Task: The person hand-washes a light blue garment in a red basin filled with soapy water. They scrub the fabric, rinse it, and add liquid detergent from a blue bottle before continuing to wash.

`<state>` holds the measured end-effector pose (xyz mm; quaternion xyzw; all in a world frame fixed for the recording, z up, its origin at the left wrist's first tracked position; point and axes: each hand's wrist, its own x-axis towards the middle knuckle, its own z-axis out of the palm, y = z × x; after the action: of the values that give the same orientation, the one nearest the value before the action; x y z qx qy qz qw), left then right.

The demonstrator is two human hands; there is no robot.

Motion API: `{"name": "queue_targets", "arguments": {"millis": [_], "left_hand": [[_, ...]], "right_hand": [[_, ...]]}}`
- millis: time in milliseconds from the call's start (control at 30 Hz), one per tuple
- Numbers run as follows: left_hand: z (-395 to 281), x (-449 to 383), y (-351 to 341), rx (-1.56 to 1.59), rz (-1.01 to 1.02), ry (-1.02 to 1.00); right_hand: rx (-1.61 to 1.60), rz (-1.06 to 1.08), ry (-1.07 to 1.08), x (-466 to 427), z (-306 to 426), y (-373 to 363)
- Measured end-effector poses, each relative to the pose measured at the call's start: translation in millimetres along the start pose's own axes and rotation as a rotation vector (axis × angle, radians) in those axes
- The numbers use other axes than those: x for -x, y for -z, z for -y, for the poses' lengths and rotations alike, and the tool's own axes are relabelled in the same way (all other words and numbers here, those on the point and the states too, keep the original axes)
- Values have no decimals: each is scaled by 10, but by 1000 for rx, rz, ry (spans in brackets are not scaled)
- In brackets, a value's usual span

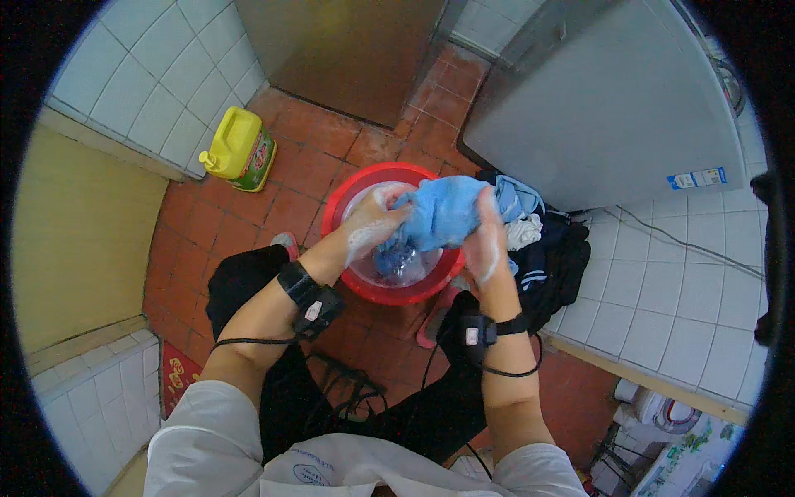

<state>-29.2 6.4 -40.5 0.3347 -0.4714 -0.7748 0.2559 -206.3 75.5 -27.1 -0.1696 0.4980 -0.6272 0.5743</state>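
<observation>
A wet light-blue cloth garment is bunched between my two soapy hands. My left hand grips its left end, and my right hand grips the right end. Both are raised over a red plastic basin on the floor between my feet. Sudsy water fills the basin, and a darker blue piece of fabric hangs down or lies in it; I cannot tell whether it belongs to the same garment. White foam coats my fingers and wrists.
Right of the basin lies a pile of dark clothes with a white cloth and a pale-blue one. A yellow detergent jug stands at the left wall. A grey appliance panel rises at right. Cables run from my wrist straps.
</observation>
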Motion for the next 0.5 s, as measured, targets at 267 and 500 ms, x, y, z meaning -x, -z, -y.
{"name": "queue_targets", "arguments": {"millis": [267,500], "left_hand": [[-170,-38,-119,-74,126,-119],[-72,-30,-3,-278,113,-23]], "right_hand": [[613,199,201,-35,-177,-121],[364,-179,289,-95,96,-45]]}}
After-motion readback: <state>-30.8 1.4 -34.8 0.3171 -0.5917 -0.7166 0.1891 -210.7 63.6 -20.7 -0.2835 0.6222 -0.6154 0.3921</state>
